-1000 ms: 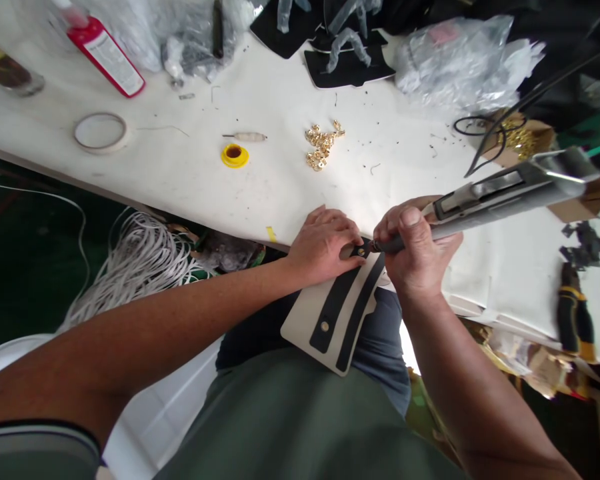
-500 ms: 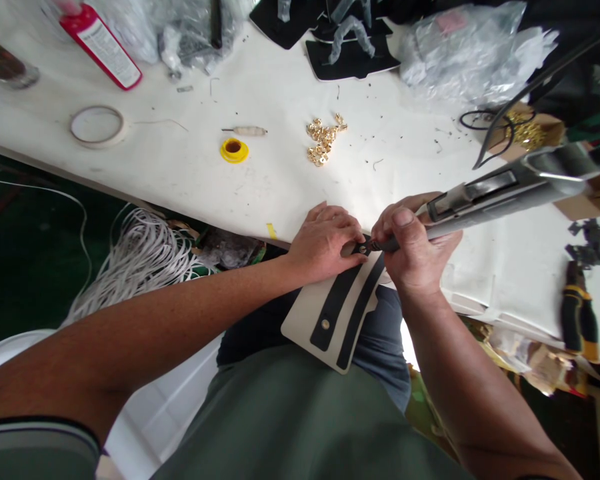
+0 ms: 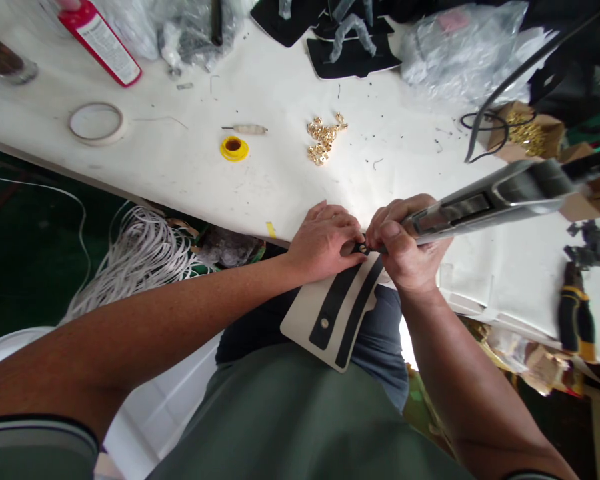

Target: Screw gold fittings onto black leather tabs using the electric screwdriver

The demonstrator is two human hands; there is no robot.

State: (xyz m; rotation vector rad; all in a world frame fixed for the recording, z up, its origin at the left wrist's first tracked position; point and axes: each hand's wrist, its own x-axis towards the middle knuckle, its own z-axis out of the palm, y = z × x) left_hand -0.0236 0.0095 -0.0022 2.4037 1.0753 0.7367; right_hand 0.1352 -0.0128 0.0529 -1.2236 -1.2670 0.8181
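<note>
A flat beige panel [image 3: 303,312] with two black strips lies over my lap, its far end against the table edge. One black strip [image 3: 335,301] carries a small round metal fitting [image 3: 325,323] near its lower end. My left hand [image 3: 325,241] grips the panel's far end, thumb and fingers around a slotted metal screw [image 3: 363,248]. Wrapped about the front of a corded electric screwdriver [image 3: 473,208], my right hand [image 3: 410,243] points its tip at that screw. The right fingers partly hide the tip, so I cannot tell whether it touches.
Gold-coloured metal fittings [image 3: 324,139] are heaped mid-table, near a yellow spool [image 3: 234,149], an awl [image 3: 250,129] and a tape roll [image 3: 97,123]. Pliers [image 3: 576,313] lie at right. A box of gold parts [image 3: 527,133] and the screwdriver's cord occupy the back right.
The screwdriver's rear end has swung down and toward me, and my right hand has shifted slightly left. My left hand and the panel have hardly moved.
</note>
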